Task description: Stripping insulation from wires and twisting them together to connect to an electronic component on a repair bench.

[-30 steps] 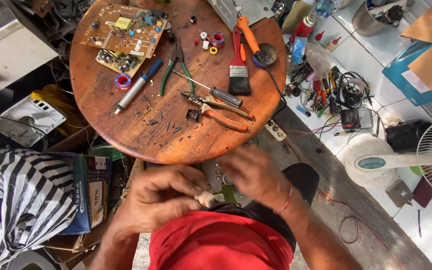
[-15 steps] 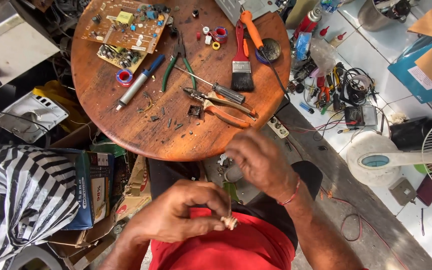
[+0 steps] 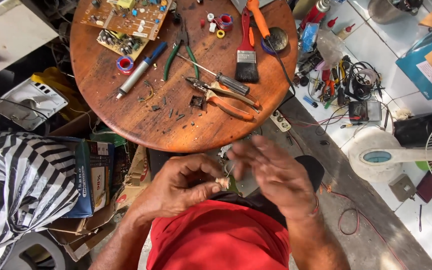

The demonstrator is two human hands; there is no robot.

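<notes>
Left hand [image 3: 181,187]: held low over the lap, below the table edge; thumb and forefinger pinched narrow on a small pale, off-white part [image 3: 221,182], whose shape is too small to make out. A thin light wire [image 3: 230,172] rises from the part toward the other hand.

Right hand [image 3: 276,177]: just beside the left, fingers spread wide and blurred; whether any fingertip touches the wire cannot be told.

Round brown wooden table [image 3: 126,120]: above both hands, scattered with small dark clippings.

On the table:
- Tan printed circuit board with mixed components [image 3: 126,15], far-left edge.
- Small red-and-blue roll of tape [image 3: 124,64], below the board.
- Silver cylindrical tool with blue end [image 3: 141,70], lying diagonally beside the roll.
- Green-handled pliers [image 3: 180,50], centre.
- Black-handled screwdriver with long steel shaft [image 3: 221,79], crossing toward the right.
- Orange-handled pliers [image 3: 226,100], touching the screwdriver handle.
- Small black square component [image 3: 196,102], just left of the orange pliers.
- Red-handled flat paintbrush with black bristles [image 3: 246,50], right of centre.
- Orange-handled soldering iron [image 3: 258,17], its tip near a round metal tin [image 3: 277,39].

Elsewhere:
- Black-and-white striped plastic bag [image 3: 21,185], lower left.
- Blue cardboard box [image 3: 93,180], beside the bag.
- White electric fan [image 3: 401,155], on the floor at right.
- Red shirt [image 3: 221,237], bottom centre.
</notes>
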